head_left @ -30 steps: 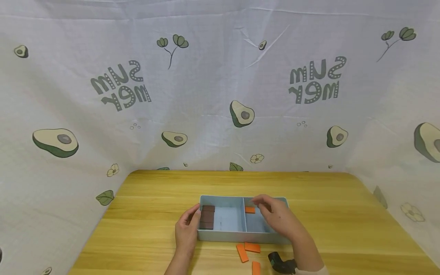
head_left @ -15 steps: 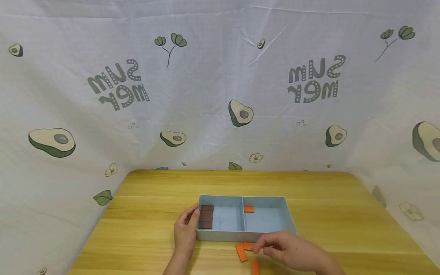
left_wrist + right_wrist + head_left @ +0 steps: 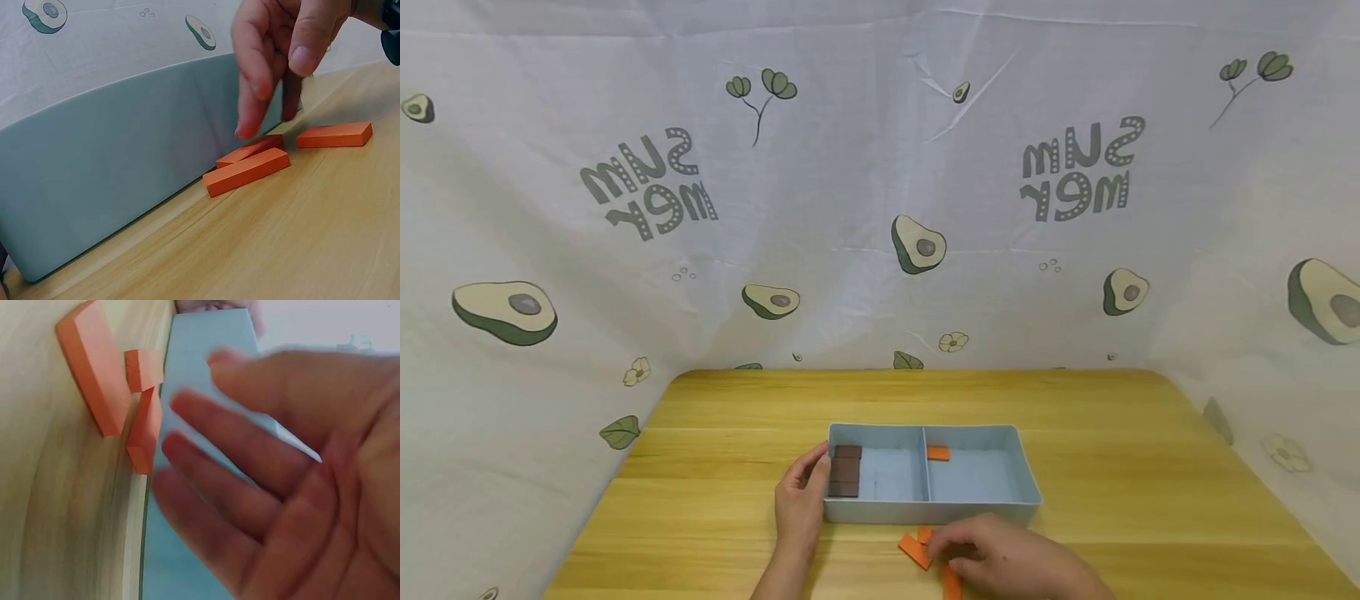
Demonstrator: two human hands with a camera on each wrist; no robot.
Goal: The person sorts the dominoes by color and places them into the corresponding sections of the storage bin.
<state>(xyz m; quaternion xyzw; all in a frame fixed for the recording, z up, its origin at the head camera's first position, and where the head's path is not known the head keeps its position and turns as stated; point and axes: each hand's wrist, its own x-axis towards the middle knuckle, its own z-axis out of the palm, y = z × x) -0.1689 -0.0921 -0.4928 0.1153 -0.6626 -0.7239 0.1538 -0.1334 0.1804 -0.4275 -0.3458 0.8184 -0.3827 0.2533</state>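
A light-blue box (image 3: 887, 512) with two compartments stands on the table. My left hand (image 3: 800, 504) holds its left end, fingertips and thumb at the wall. Several dark brown blocks (image 3: 845, 472) lie along the left side of the left compartment. One orange block (image 3: 937, 453) is in the right compartment's far left corner. Before the box's front wall, my right hand (image 3: 1000, 557) hovers over loose orange blocks; the left wrist view shows a near block (image 3: 247, 172), one behind it (image 3: 253, 147) and a third (image 3: 334, 135) to the right. In the right wrist view its fingers are relaxed around nothing.
The wood-grain table (image 3: 1120, 467) extends on both sides of the box and behind it. A white curtain (image 3: 850, 167) printed with avocados encloses the back and sides.
My right hand has moved from over the right compartment down to the orange blocks before the box, lately shifting slightly left. My left hand has stayed at the box's left end.
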